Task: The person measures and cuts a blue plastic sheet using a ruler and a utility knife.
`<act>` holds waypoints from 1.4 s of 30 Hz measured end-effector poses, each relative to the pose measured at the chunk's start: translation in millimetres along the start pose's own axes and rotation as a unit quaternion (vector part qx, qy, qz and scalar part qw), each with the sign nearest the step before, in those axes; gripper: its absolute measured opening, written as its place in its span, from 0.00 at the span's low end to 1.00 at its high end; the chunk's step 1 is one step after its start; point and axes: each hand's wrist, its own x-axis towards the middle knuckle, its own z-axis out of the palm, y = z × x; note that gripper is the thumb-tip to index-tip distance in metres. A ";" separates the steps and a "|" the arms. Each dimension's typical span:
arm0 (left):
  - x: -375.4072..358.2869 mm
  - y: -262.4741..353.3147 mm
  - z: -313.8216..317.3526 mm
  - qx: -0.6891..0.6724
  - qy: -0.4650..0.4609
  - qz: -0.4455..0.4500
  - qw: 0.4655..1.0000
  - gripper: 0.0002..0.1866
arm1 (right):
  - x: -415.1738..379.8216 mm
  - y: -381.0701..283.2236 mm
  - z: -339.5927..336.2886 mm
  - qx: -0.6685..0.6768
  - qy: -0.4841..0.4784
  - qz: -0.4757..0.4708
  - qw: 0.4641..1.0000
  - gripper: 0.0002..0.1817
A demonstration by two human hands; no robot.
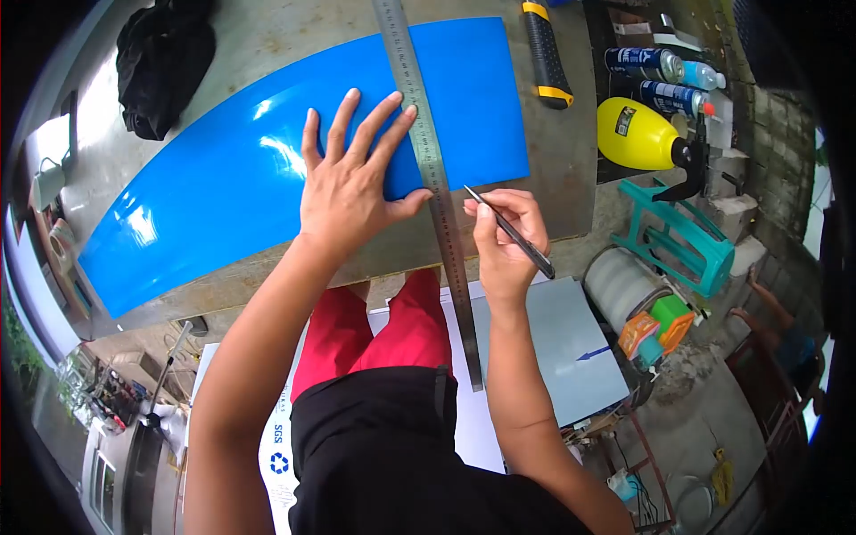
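A long steel ruler (419,98) lies across a glossy blue sheet (223,152) with one curved edge, its near end jutting past the table's edge. My left hand (346,183) is spread flat on the sheet, fingers apart, with fingertips and thumb against the ruler's left side. Just right of the ruler, my right hand (508,236) is closed round a slim black pen-like tool (528,250). The tool's pointed tip is at the near edge of the sheet; whether it touches is too small to tell.
On the metal table (294,45) lie a black cloth (163,67) and a black-and-yellow handle (547,58). To the right are a yellow spray bottle (637,134), spray cans (644,62) and a green stool (678,236). Another person's arm (771,299) shows at far right.
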 end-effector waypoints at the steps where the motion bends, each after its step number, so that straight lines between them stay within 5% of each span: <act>1: 0.4 0.8 -1.1 0.008 0.000 -0.001 1.000 0.53 | 2.6 3.7 1.2 -0.017 -0.005 -0.017 1.000 0.08; 42: -0.7 -1.2 4.9 0.050 -0.009 -0.003 0.999 0.53 | 7.7 26.8 14.6 -0.124 0.004 -0.107 0.987 0.07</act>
